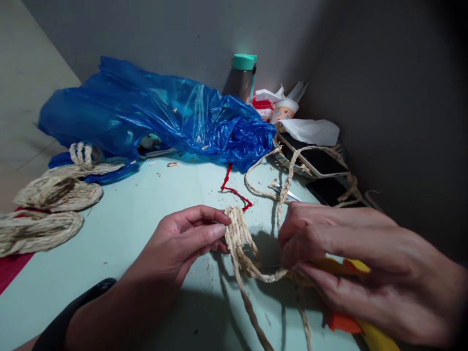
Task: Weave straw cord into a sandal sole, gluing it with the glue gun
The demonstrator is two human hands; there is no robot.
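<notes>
My left hand (186, 241) pinches a knotted bundle of tan straw rope (237, 234) between thumb and fingers, just above the pale green table (146, 219). My right hand (347, 258) is closed on a strand of the same rope that runs up toward the back right. Loose rope ends trail down to the front edge. A yellow and orange object (365, 331) lies under my right hand, partly hidden. A black band sits on my left wrist.
Coils of straw rope (54, 195) lie at the left beside a crumpled blue plastic bag (157, 112). A red cord (234, 190), scissors (288, 192), two phones (321, 163), a paper cup (285, 109), a white tissue and a teal-capped bottle (243, 75) crowd the back right corner by grey walls.
</notes>
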